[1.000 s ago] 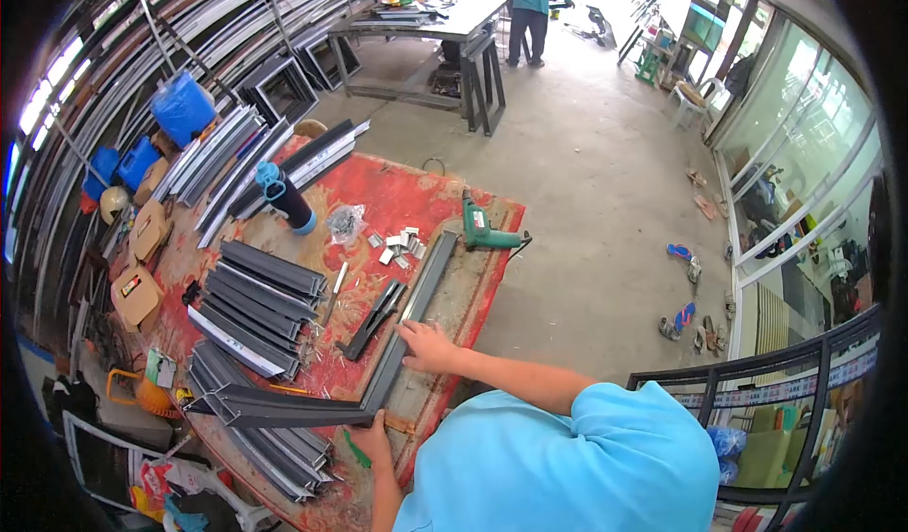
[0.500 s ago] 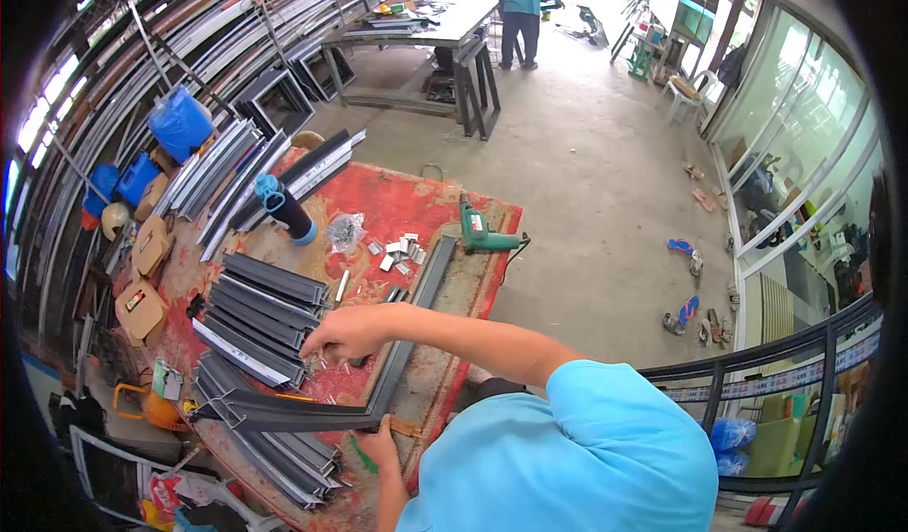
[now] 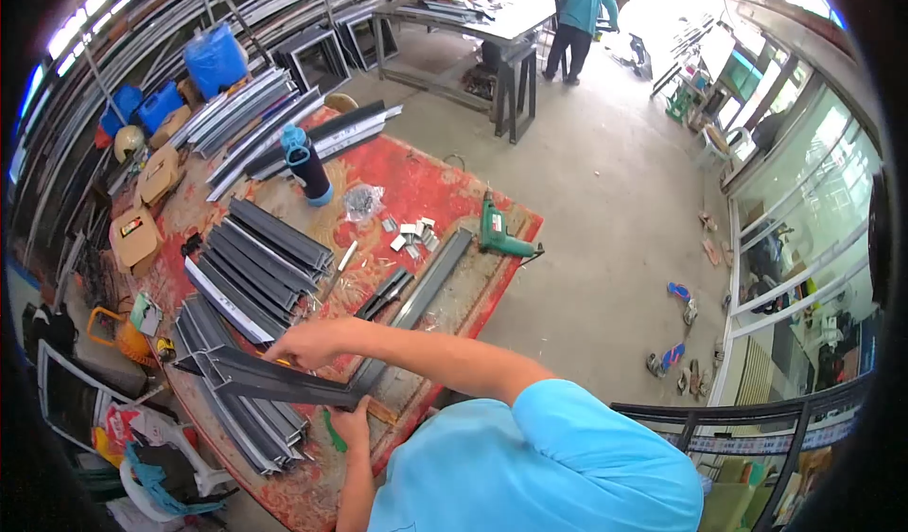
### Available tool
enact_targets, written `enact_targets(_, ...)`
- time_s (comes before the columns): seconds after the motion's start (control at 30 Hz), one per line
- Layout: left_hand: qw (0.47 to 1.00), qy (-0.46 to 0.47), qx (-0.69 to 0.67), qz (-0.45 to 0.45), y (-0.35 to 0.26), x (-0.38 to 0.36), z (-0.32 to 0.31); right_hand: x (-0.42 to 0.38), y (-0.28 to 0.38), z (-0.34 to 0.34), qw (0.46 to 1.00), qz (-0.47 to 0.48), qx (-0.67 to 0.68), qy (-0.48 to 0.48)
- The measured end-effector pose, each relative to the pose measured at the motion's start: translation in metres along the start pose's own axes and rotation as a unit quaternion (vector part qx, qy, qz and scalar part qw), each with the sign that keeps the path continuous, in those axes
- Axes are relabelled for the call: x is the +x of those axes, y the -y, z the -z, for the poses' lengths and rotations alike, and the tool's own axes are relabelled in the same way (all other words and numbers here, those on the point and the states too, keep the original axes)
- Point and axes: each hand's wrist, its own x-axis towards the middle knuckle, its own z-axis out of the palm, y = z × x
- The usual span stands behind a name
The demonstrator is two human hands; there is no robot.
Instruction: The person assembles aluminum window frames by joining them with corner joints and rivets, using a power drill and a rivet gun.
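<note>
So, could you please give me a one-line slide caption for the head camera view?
Right hand reaches across an L-shaped dark metal frame on the red worktable, left hand steadying its corner.

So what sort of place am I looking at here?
Most likely an aluminium frame fabrication workshop: dark metal profiles stacked on the red bench, a green drill at its edge, and long bars racked on the wall.

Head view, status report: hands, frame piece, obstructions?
Left hand grips L-shaped frame piece at corner. Right hand reaches across, over its long arm. Stacked profiles crowd alongside.
</note>
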Motion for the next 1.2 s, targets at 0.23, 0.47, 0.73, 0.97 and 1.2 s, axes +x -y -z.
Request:
enact_targets(0.23,1.0,-0.02,-0.012,0.0,-0.002,-0.005,0.002,-0.068,-0.041,-0.044,0.969,-0.108,0.206,-0.083)
enact_targets(0.47,0.996,-0.046,0.064,-0.036,-0.007,-0.003,-0.001,-0.095,-0.053,-0.103,0.986,-0.157,0.042,-0.038)
enact_targets(0.73,0.998,-0.033,0.038,-0.029,-0.012,-0.003,-0.001,-0.157,-0.051,-0.171,0.961,-0.254,0.0,0.107)
enact_targets(0.97,0.999,-0.037,0.021,-0.008,0.005,-0.009,-0.006,-0.157,-0.056,-0.188,0.943,-0.284,-0.027,0.17)
enact_targets(1.2,0.999,-0.035,-0.008,0.009,0.013,-0.001,-0.013,-0.155,-0.081,-0.138,0.944,-0.27,-0.11,0.154)
